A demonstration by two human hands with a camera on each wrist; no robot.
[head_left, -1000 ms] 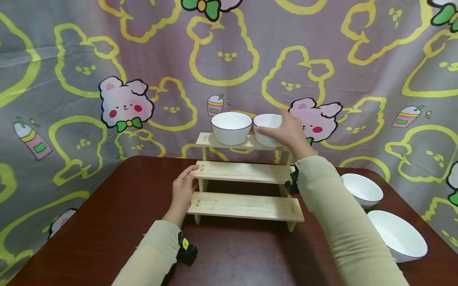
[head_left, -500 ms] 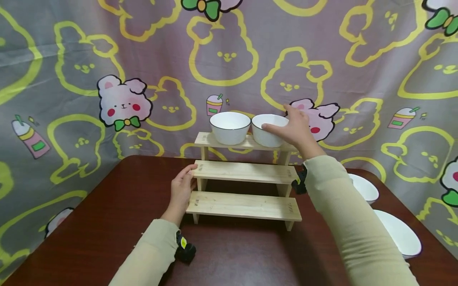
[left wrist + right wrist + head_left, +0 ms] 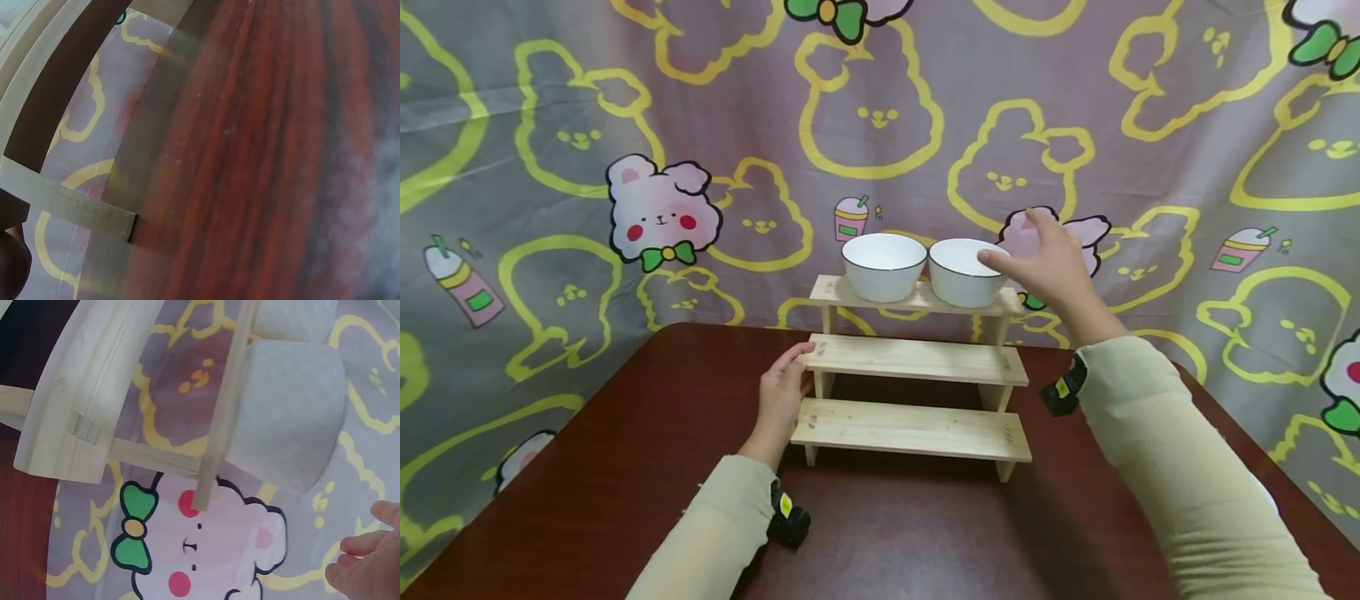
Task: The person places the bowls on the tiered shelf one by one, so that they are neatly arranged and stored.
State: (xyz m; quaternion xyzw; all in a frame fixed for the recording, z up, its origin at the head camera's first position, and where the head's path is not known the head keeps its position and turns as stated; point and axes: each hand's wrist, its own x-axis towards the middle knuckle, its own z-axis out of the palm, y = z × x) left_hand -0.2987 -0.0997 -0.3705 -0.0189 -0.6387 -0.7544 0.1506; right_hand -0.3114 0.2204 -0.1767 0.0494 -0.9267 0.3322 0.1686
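Observation:
A stepped three-tier wooden rack (image 3: 917, 358) stands on the table, with two white, dark-rimmed bowls side by side on its top tier. My left hand (image 3: 781, 400) holds the left end of the middle tier. The left bowl (image 3: 883, 279) is beyond its reach, close against the right bowl (image 3: 962, 287). My right hand (image 3: 1052, 262) is spread open at the right bowl's right side, its thumb overlapping the rim in the head view. From the right wrist, the fingers (image 3: 362, 556) show apart from that bowl's wall (image 3: 287, 412), holding nothing.
The dark red-brown table (image 3: 880, 533) extends around the rack. A patterned curtain (image 3: 745, 100) hangs close behind and along the sides. At the right, a sliver of white bowl (image 3: 1264, 493) shows past my right sleeve; the rest is hidden.
My right hand has let go of the right bowl and moved off to the right, its fingers spreading. Both bowls stay on the top tier. My left hand keeps its place on the rack.

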